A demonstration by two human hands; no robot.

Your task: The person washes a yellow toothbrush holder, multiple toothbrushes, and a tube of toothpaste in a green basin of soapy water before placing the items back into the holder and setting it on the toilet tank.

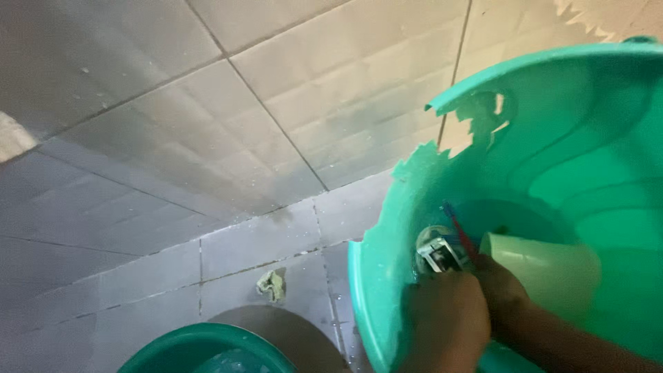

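A large green plastic basin (573, 138) with a broken, jagged rim stands tilted at the right. Inside it lie a pale green cup (552, 266) on its side, a small clear-and-white packet (440, 257) and a thin red and blue stick (458, 229). My left hand (442, 324) is over the basin's lower rim, its knuckles up against the packet; blur hides its grip. My right hand (503, 284) reaches in from the lower right and closes on the cup's mouth edge.
Pale wall tiles fill the top, grey wet floor tiles the lower left. A second green basin (207, 354) with water sits at the bottom edge. A crumpled greenish scrap (273, 284) lies on the floor beside a round grey patch (293, 333).
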